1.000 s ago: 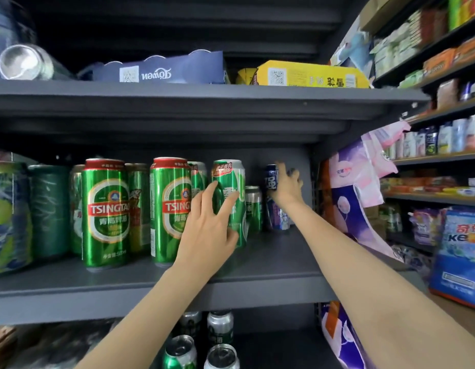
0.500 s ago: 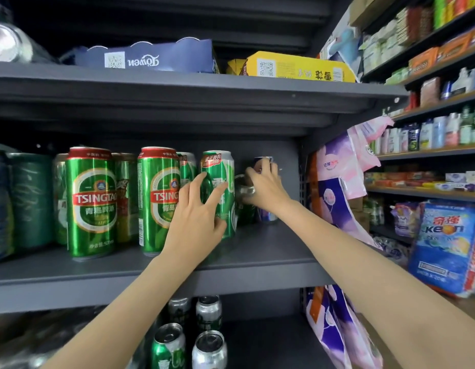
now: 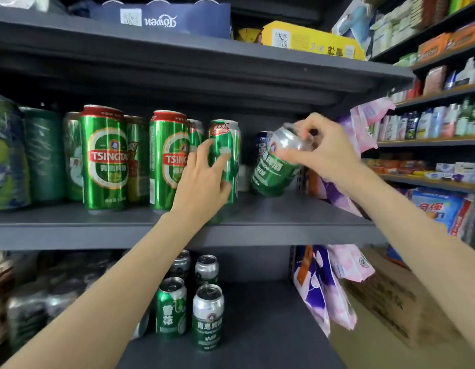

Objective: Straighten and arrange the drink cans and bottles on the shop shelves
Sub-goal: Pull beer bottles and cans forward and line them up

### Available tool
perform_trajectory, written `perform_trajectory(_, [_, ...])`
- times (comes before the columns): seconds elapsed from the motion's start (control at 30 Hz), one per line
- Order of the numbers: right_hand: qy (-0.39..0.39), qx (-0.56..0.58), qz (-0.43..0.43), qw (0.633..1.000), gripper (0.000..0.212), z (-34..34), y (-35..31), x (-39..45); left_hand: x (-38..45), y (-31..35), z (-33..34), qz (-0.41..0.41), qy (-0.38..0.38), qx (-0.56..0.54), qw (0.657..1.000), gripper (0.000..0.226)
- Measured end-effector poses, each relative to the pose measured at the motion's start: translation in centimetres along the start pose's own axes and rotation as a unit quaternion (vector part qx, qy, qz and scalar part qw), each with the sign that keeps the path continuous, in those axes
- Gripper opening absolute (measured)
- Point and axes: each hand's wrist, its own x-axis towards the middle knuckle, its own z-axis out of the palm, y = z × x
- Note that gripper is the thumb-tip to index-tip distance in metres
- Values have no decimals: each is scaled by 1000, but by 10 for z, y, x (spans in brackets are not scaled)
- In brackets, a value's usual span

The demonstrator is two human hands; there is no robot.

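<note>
**Inspector:** Position of the short green can point(image 3: 275, 166)?

**Assistant:** Held off the middle shelf point(image 3: 284, 225) by the right hand point(image 3: 325, 153). The fingers point(image 3: 297, 155) are curled over its silver top. Its long axis is tilted, top toward the right hand, base swung down and left, just above the shelf board.

**Inspector:** Left hand point(image 3: 204, 182)?

**Assistant:** Fingers spread on the tall green can point(image 3: 225, 155), which stands upright at the right end of the row. Whether they grip or only steady it, I cannot tell.

**Inspector:** Deciding relation?

**Assistant:** The bare shelf lies directly below the tilted can, right of the tall one. In my judgement the right hand, already holding it, must bring the axis vertical before setting it down.
</note>
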Motion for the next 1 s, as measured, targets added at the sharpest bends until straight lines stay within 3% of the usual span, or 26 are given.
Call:
perform_trajectory(0.1, [-50, 115, 32, 992, 42, -15, -29, -38, -26, 4, -20, 33, 42, -31, 998, 39])
perform_trajectory(0.23, [-186, 152, 50, 969, 47, -11, -40, -98, -120, -9, -27, 98, 66, -18, 993, 32])
perform_trajectory(0.33, [-245, 130, 79, 957, 43, 10, -27, -137, -181, -22, -16, 99, 21, -14, 995, 30])
perform_trajectory(0.43, [-279, 12, 108, 954, 43, 47, 6, -164, -215, -37, 2, 26, -60, -17, 998, 31])
perform_trajectory(0.6, [-285, -125, 201, 929, 36, 116, 81, -181, -247, -65, 18, -63, -158, 23, 985, 36])
perform_trajectory(0.77, [-238, -123, 256, 929, 38, 155, 124, -182, -255, -78, 18, -89, -193, 56, 976, 41])
perform_trajectory(0.9, [-257, -139, 225, 930, 29, 164, 126, -185, -253, -77, 26, -103, -193, 57, 974, 43])
perform_trajectory(1.0, [-265, -202, 141, 932, 27, 143, 107, -190, -249, -74, 18, -74, -158, 41, 984, 33])
